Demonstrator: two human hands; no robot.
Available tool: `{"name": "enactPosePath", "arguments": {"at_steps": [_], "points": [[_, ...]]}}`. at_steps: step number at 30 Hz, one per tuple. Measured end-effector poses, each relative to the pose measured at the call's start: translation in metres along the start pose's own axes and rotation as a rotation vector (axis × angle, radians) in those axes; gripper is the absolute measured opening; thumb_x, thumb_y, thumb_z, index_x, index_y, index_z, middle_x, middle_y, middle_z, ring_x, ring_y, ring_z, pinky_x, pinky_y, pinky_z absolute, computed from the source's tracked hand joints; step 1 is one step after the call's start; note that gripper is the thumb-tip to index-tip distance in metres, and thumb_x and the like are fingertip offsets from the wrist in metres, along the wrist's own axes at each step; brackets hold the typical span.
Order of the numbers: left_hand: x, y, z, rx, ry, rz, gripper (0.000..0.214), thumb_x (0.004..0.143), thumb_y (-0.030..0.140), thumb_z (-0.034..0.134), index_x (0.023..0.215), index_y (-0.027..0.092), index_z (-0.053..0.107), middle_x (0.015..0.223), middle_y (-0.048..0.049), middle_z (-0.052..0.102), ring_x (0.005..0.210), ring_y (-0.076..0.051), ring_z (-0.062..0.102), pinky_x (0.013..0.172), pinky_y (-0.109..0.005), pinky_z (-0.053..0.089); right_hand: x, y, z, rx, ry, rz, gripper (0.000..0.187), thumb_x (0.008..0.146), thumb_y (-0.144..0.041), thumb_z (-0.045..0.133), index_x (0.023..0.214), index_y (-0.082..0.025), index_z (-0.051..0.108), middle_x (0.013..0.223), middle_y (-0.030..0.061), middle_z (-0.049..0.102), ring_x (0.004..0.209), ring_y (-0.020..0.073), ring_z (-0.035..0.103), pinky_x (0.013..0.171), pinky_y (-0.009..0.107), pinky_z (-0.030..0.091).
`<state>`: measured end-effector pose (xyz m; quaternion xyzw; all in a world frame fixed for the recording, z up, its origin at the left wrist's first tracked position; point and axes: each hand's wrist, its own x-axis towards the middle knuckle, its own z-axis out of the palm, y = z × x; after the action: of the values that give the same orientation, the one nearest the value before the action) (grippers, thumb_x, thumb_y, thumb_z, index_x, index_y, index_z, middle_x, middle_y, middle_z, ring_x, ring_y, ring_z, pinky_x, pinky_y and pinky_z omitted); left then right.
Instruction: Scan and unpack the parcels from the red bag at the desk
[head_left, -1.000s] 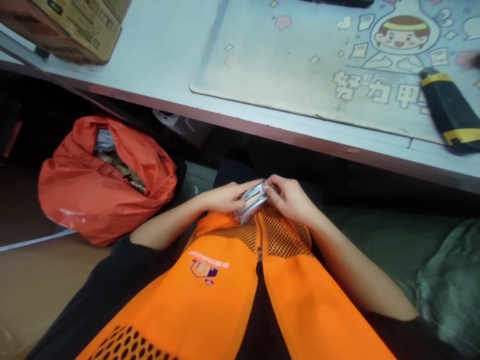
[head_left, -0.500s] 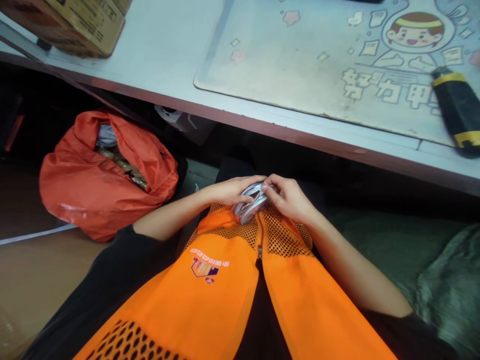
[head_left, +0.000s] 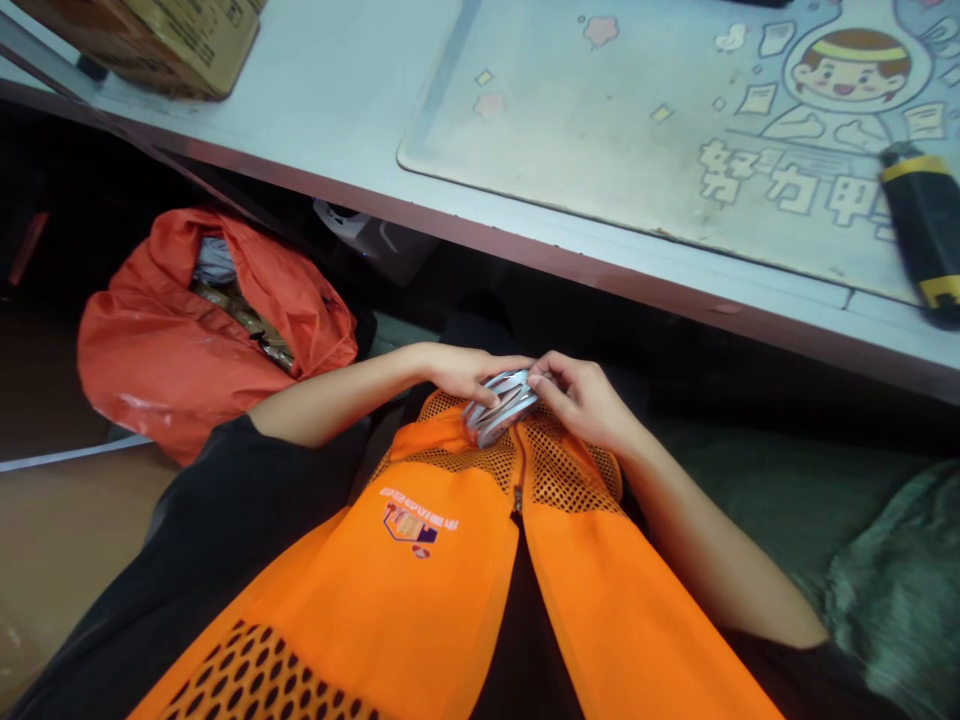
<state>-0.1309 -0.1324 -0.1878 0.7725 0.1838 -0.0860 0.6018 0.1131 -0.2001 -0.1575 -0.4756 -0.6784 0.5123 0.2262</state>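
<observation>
Head view: the left hand [head_left: 463, 372] and right hand [head_left: 579, 396] have their fingers closed on a shiny grey packet [head_left: 504, 408], held over the orange vest [head_left: 322, 610], near the desk [head_left: 330, 90]; a red bag [head_left: 154, 350] gapes beside the left arm [head_left: 345, 398].

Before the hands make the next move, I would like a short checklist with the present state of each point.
1. Left hand on the silvery item: ok.
2. Right hand fingers at the item's edge: ok.
3. What the item is exactly: cannot tell, too small and partly covered.
4. Orange vest zipped to the top: not ok, open at the chest.
5. Black-and-yellow tool away from both hands: ok.
6. Red-orange bag closed: not ok, its mouth gapes.
</observation>
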Motion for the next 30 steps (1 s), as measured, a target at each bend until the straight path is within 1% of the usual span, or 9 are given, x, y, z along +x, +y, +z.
{"name": "enactPosePath", "arguments": {"at_steps": [4,11,15,18,21,23,25,27,30], "points": [[0.000,-0.001,0.002,-0.028,-0.008,-0.006,0.083,0.093,0.049,0.067,0.162,0.018,0.031,0.126,-0.0105,0.072,0.095,-0.021,0.070,0.079,-0.024,0.051,0.000,0.000,0.000,0.003,-0.014,0.006,0.021,0.097,-0.036,0.056,0.087,-0.019,0.064,0.070,0.0009,0.063,0.061,0.0152,0.053,0.059,0.028,0.040],[-0.003,-0.001,0.005,-0.063,0.042,-0.001,0.082,0.089,0.052,0.074,0.158,0.022,0.039,0.113,-0.0065,0.076,0.084,-0.020,0.070,0.072,-0.023,0.050,0.000,-0.001,0.000,0.008,-0.027,-0.004,0.020,0.097,-0.035,0.056,0.087,-0.019,0.064,0.070,0.0008,0.064,0.061,0.0151,0.053,0.060,0.028,0.040],[-0.005,0.011,0.012,0.027,0.116,-0.024,0.070,0.094,0.044,0.069,0.154,0.020,0.041,0.110,-0.0063,0.075,0.084,-0.020,0.071,0.074,-0.024,0.050,0.001,0.000,0.001,0.007,-0.031,-0.002,0.020,0.097,-0.034,0.056,0.085,-0.020,0.062,0.067,-0.0001,0.061,0.060,0.0149,0.051,0.060,0.028,0.039],[0.000,0.025,0.024,0.150,0.236,-0.152,0.057,0.097,0.030,0.062,0.150,0.023,0.044,0.112,-0.0068,0.075,0.091,-0.023,0.074,0.079,-0.027,0.053,0.002,0.001,0.004,0.002,-0.022,-0.017,0.019,0.097,-0.033,0.055,0.085,-0.020,0.062,0.069,0.0004,0.061,0.060,0.0151,0.052,0.061,0.028,0.040],[0.008,0.040,0.038,0.250,0.373,-0.324,0.047,0.100,0.030,0.056,0.146,0.023,0.047,0.112,-0.0106,0.076,0.098,-0.031,0.076,0.083,-0.036,0.056,0.005,0.001,0.008,-0.046,0.002,-0.052,0.016,0.097,-0.030,0.054,0.085,-0.020,0.061,0.074,0.0030,0.065,0.064,0.0164,0.055,0.064,0.029,0.041],[0.012,0.049,0.044,0.297,0.435,-0.402,0.046,0.102,0.035,0.052,0.146,0.021,0.048,0.115,-0.0145,0.076,0.100,-0.036,0.076,0.084,-0.043,0.058,0.006,0.000,0.009,-0.076,0.018,-0.060,0.015,0.097,-0.029,0.054,0.085,-0.021,0.060,0.076,0.0043,0.066,0.066,0.0174,0.057,0.065,0.030,0.042],[0.011,0.055,0.047,0.317,0.461,-0.421,0.048,0.104,0.038,0.050,0.148,0.021,0.047,0.121,-0.0158,0.074,0.103,-0.037,0.076,0.086,-0.047,0.059,0.005,-0.001,0.007,-0.075,0.019,-0.059,0.016,0.097,-0.030,0.054,0.085,-0.021,0.060,0.077,0.0045,0.067,0.067,0.0178,0.057,0.065,0.030,0.043],[0.005,0.057,0.047,0.301,0.447,-0.362,0.050,0.104,0.035,0.049,0.152,0.023,0.046,0.135,-0.0147,0.070,0.112,-0.034,0.074,0.093,-0.046,0.059,0.004,-0.002,0.003,-0.050,0.007,-0.064,0.018,0.099,-0.032,0.054,0.087,-0.021,0.061,0.079,0.0043,0.067,0.067,0.0176,0.058,0.065,0.030,0.044],[-0.007,0.052,0.043,0.263,0.401,-0.223,0.060,0.101,0.026,0.051,0.160,0.024,0.038,0.157,-0.0126,0.055,0.130,-0.029,0.066,0.107,-0.041,0.053,0.001,0.000,-0.004,-0.009,-0.004,-0.061,0.020,0.100,-0.035,0.055,0.089,-0.021,0.062,0.080,0.0035,0.067,0.068,0.0172,0.058,0.066,0.030,0.045]]}}
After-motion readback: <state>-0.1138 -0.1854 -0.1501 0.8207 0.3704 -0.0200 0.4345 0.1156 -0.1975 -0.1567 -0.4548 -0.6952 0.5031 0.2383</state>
